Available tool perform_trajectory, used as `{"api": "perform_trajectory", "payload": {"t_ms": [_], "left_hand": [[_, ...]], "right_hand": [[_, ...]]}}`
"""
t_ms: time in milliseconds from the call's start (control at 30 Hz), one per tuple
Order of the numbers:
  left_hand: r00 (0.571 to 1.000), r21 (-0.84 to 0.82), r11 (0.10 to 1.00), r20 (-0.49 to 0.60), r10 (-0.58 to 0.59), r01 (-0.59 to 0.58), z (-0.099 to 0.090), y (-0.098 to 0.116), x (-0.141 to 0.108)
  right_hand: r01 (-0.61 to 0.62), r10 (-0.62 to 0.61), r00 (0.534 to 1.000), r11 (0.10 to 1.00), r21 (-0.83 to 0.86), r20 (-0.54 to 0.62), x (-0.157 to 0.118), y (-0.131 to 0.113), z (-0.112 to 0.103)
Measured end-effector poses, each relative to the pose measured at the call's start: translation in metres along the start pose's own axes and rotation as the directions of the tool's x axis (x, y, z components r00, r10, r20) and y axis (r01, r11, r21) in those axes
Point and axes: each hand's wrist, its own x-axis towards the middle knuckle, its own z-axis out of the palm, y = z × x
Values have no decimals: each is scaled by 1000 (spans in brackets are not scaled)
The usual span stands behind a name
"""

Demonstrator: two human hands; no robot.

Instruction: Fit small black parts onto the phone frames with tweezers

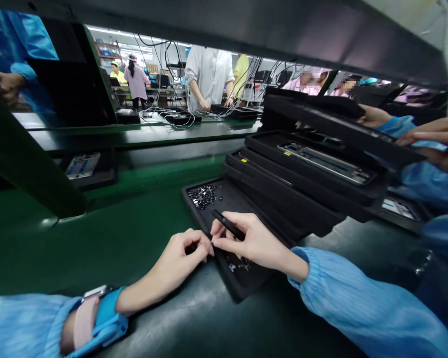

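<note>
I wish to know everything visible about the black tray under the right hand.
The tray is black, shallow, matte, perhaps foam, with a raised rim. It lies slantwise on the green table. Small dark, shiny parts are heaped at its far end, a few nearer. The right hand, holding a black pen-like tool, hides its middle; whether it touches is unclear.

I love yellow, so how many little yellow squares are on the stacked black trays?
2: one yellow square by the silver frame, another on the tray below. More may be hidden.
</note>
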Motion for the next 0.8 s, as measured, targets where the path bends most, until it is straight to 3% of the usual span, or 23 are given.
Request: {"api": "perform_trajectory", "payload": {"t_ms": [500, 800], "left_hand": [[1000, -71, 997, 6, -20, 21, 0, 3, 0], [999, 56, 997, 24, 49, -50, -1, 3, -3]], "right_hand": [[52, -55, 997, 997, -55, -52, -1, 4, 4], [-200, 191, 980, 952, 231, 62, 2, 2, 2]]}}
